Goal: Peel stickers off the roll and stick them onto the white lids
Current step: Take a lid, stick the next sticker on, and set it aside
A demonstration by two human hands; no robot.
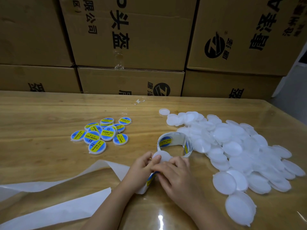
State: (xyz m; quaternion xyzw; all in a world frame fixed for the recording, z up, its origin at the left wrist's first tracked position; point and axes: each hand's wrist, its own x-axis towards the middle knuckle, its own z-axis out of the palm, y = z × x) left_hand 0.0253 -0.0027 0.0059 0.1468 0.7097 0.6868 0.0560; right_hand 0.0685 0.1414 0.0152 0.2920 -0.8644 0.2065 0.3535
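Stickers (164, 141), blue and yellow discs, sit on a sticker roll (187, 147) that stands on edge on the wooden table (41, 113), just beyond the hands and touching the near edge of the pile of white lids (232, 146). They are likely almost weightless, limp and tacky on the back, so one would fold onto itself or cling to a fingertip if taken by the middle. The safer hold is a raised edge, with the rest peeling off as the liner bends away. The lids look like thin, light, smooth plastic, stiff enough to take pressure but easy to slip, so they are best held by the rim. The left hand (141, 166) holds one white lid (162, 156) tilted above the table, its fingers curled behind it and its thumb resting on the near face. The right hand (176, 176) lies close beside it, knuckles up and fingers curled, and appears to pinch the liner strip (150, 178) where it bends between the hands and shows a sticker. What is between its fingertips is hidden. Spent liner (49, 185) trails off to the left across the table. Finished labelled lids (98, 135) lie in a loose cluster further left, well apart from the bare ones. Cardboard boxes (132, 39) are stacked behind the table.
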